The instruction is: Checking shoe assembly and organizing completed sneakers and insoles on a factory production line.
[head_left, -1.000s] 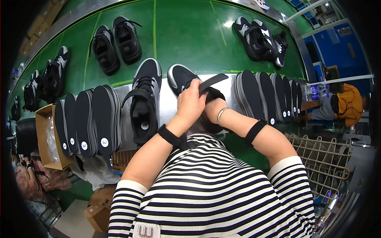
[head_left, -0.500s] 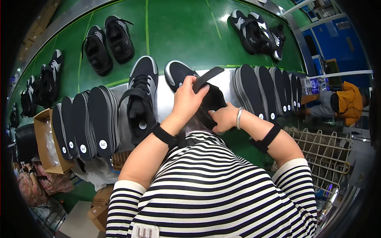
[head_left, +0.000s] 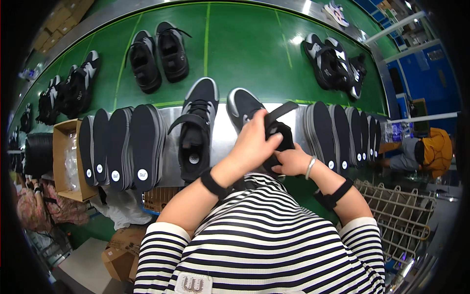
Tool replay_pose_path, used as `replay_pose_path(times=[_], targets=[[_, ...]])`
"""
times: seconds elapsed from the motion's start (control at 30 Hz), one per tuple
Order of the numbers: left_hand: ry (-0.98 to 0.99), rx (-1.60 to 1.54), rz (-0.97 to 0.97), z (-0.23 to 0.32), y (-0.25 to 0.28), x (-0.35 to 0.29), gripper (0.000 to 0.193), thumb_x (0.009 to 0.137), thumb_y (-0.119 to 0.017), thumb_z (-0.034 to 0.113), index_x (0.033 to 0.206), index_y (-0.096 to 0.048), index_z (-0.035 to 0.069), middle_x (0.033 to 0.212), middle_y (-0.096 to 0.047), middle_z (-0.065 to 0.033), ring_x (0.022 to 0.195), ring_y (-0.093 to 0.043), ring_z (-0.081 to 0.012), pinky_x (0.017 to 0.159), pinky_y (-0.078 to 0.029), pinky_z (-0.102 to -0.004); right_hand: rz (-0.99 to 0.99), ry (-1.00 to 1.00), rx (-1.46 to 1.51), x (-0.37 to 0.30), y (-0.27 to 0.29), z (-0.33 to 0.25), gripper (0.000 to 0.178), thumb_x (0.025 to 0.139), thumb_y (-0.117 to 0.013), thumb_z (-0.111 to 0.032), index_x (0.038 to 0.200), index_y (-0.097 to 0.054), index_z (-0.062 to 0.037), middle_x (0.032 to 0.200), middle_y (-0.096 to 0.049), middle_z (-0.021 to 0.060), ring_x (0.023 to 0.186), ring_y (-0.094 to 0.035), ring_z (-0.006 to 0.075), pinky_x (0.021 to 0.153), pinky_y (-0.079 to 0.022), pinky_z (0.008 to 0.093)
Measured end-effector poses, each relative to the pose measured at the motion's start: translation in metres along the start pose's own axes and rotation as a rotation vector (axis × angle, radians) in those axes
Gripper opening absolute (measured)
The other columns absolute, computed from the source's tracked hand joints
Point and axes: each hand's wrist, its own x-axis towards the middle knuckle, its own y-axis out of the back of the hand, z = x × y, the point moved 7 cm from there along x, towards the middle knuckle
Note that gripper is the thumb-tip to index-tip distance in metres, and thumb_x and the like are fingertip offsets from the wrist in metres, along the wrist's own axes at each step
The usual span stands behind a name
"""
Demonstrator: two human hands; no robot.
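Note:
A black sneaker with a silver-edged toe (head_left: pixel 243 104) lies in front of me, toe pointing away, its strap (head_left: pixel 283 111) raised to the right. My left hand (head_left: pixel 254 143) grips the sneaker's left side near the collar, with the thumb over the opening. At the heel end, my right hand (head_left: pixel 293 160) has its fingers closed on the collar. The inside of the shoe is dark and partly covered by my hands. Its mate, another black sneaker (head_left: pixel 201 110), stands to the left with a white round label visible on the insole inside.
Stacks of black insoles (head_left: pixel 145 142) stand on the metal ledge (head_left: pixel 170 166) at left, with more insole stacks (head_left: pixel 320 132) at right. Several sneakers (head_left: pixel 172 51) rest on the green conveyor belt (head_left: pixel 240 44). A cardboard box (head_left: pixel 59 161) is at left, a wire rack (head_left: pixel 396 210) at lower right.
The whole view has shifted, so the scene sits further right and slightly lower. My left thumb now reaches over the shoe opening instead of pinching by the strap. My right hand stays at the heel.

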Motion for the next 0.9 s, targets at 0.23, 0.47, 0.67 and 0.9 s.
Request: replay_pose_path(times=[0.23, 0.47, 0.67, 0.9], targets=[[0.15, -0.033, 0.492, -0.002, 0.128, -0.082, 0.02, 0.071, -0.057, 0.008, 0.088, -0.055, -0.003, 0.082, -0.058, -0.0137, 0.08, -0.054, -0.0269, 0.072, -0.043, -0.0341, 0.002, -0.082, 0.092, -0.008, 0.017, 0.002, 0.046, 0.075, -0.05, -0.034, 0.105, -0.05, -0.0002, 0.088, -0.06, 0.0157, 0.089, -0.056, 0.0299, 0.084, -0.031, 0.0442], [0.236, 0.284, 0.366, -0.088, 0.117, -0.105, 0.058, 0.065, -0.058, 0.008, 0.118, -0.037, 0.0, 0.107, -0.043, -0.0186, 0.086, -0.052, -0.027, 0.076, -0.042, -0.0345, -0.041, -0.083, 0.087, -0.004, 0.014, 0.0, 0.05, 0.076, -0.049, -0.037, 0.108, -0.047, 0.0025, 0.097, -0.058, 0.0185, 0.095, -0.053, 0.0322, 0.086, -0.03, 0.0442], [0.376, -0.116, 0.192, -0.087, 0.044, -0.072, 0.08, 0.06, -0.064, 0.009, 0.126, -0.019, 0.0, 0.1, -0.037, -0.0173, 0.072, -0.046, -0.0191, 0.064, -0.044, -0.0282, 0.161, -0.112, 0.023, -0.012, 0.025, -0.017, 0.033, 0.077, -0.05, -0.032, 0.086, -0.053, -0.0005, 0.081, -0.06, 0.0134, 0.086, -0.056, 0.028, 0.09, -0.024, 0.0515], [-0.191, 0.645, 0.457, -0.018, 0.06, -0.044, 0.06, 0.064, -0.067, 0.022, 0.115, -0.041, 0.005, 0.111, -0.043, -0.0165, 0.082, -0.048, -0.0314, 0.077, -0.04, -0.039, 0.777, 0.391, -0.003, -0.063, 0.075, -0.102, 0.029, 0.073, -0.057, -0.024, 0.093, -0.056, -0.0033, 0.081, -0.058, 0.009, 0.087, -0.052, 0.0212, 0.084, -0.031, 0.0406]])
